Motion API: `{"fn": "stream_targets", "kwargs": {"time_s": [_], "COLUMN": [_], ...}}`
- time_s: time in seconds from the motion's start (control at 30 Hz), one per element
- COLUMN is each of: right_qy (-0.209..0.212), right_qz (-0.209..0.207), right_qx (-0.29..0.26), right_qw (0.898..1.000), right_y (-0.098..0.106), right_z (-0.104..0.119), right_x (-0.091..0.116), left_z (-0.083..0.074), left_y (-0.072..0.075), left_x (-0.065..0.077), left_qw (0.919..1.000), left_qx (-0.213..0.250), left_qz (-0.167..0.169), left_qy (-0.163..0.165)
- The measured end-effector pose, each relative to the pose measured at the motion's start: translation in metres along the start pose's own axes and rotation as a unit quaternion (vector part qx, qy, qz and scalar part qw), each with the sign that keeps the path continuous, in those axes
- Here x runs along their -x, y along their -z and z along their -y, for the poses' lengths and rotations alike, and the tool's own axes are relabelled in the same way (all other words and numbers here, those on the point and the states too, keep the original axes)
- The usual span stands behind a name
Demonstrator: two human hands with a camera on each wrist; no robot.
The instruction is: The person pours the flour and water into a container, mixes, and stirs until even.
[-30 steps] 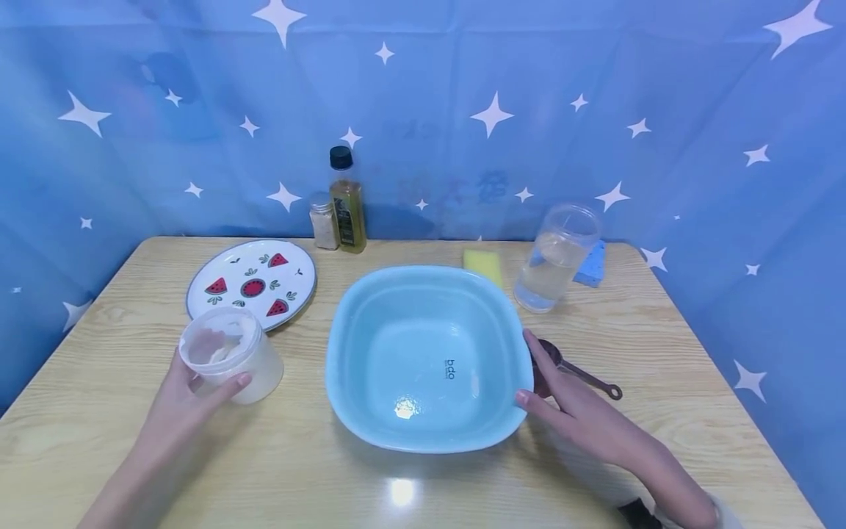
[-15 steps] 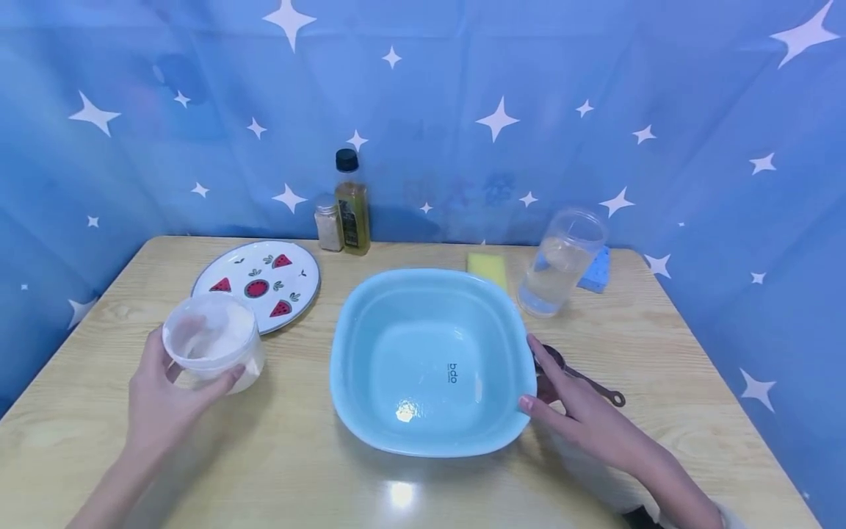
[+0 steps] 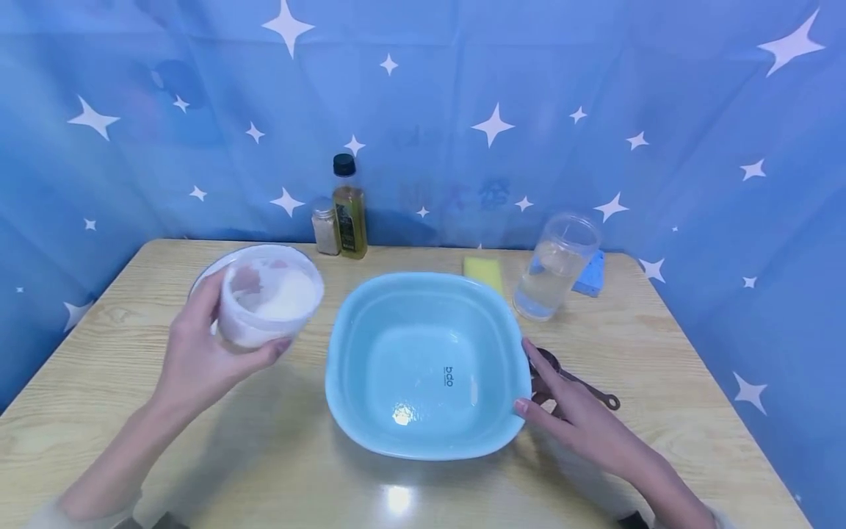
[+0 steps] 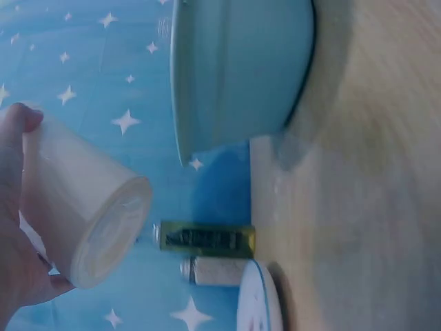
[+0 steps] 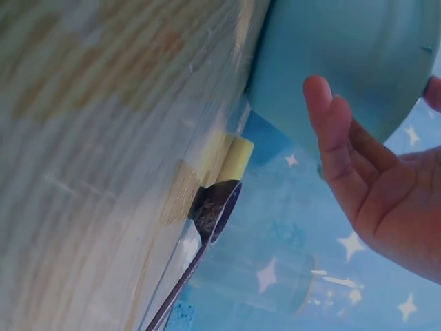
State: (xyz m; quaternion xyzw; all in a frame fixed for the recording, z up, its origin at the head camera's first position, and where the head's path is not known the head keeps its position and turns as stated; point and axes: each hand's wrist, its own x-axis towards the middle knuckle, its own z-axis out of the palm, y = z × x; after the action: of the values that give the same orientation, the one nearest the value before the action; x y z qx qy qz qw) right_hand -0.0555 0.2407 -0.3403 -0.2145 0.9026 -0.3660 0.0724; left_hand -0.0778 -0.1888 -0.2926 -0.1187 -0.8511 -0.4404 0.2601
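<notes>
My left hand (image 3: 205, 345) grips a translucent plastic jar (image 4: 83, 200), lidless and holding white powder. The jar is tilted and raised over the plate, left of the basin; its shadow falls on the table. In the left wrist view its base shows, with the fingers round its side. At the right side of a light blue basin (image 3: 423, 367), my right hand (image 3: 581, 419) touches the rim with thumb and index fingertips. From the right wrist view, the other fingers (image 5: 331, 124) are loosely bent beside the basin's outer wall. Only a printed mark shows on the basin's floor.
A watermelon-patterned plate (image 3: 205, 275) lies behind the jar. An oil bottle (image 3: 350, 220) and a small shaker (image 3: 325, 231) stand at the back. Behind the basin are a yellow sponge (image 3: 484, 270), a glass of water (image 3: 555, 268) and a blue sponge (image 3: 591, 275). A dark spoon (image 5: 213, 210) lies right.
My left hand has lifted the jar and carried it up and to the right, over the plate. My right hand has stayed at the basin's rim.
</notes>
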Motion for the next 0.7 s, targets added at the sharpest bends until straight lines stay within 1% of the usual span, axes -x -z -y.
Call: {"fn": "stream_targets", "kwargs": {"time_s": [0.13,0.27,0.33,0.47,0.57,0.7], "right_qy": [-0.004,0.0,0.001,0.0,-0.001,-0.008], "right_qz": [0.009,0.008,0.007,0.006,0.009,0.012], "right_qx": [-0.011,-0.009,-0.004,0.005,0.006,-0.002], "right_qw": [1.0,1.0,1.0,1.0,1.0,1.0], "right_y": [-0.001,0.0,0.001,0.001,0.001,-0.001], "right_z": [0.0,0.0,0.0,0.0,0.0,-0.001], "right_x": [0.001,0.0,0.0,0.0,0.001,0.0], "left_z": [-0.009,-0.014,-0.017,-0.022,-0.024,-0.024], "left_y": [-0.01,-0.018,-0.022,-0.03,-0.034,-0.037], "left_x": [-0.01,-0.019,-0.022,-0.026,-0.028,-0.032], "left_qw": [0.9984,0.9941,0.9915,0.9853,0.98,0.9728], "left_qx": [-0.016,-0.029,-0.036,-0.049,-0.066,-0.092], "left_qz": [0.046,0.083,0.103,0.147,0.169,0.18], "left_qy": [-0.029,-0.063,-0.07,-0.072,-0.083,-0.113]}}
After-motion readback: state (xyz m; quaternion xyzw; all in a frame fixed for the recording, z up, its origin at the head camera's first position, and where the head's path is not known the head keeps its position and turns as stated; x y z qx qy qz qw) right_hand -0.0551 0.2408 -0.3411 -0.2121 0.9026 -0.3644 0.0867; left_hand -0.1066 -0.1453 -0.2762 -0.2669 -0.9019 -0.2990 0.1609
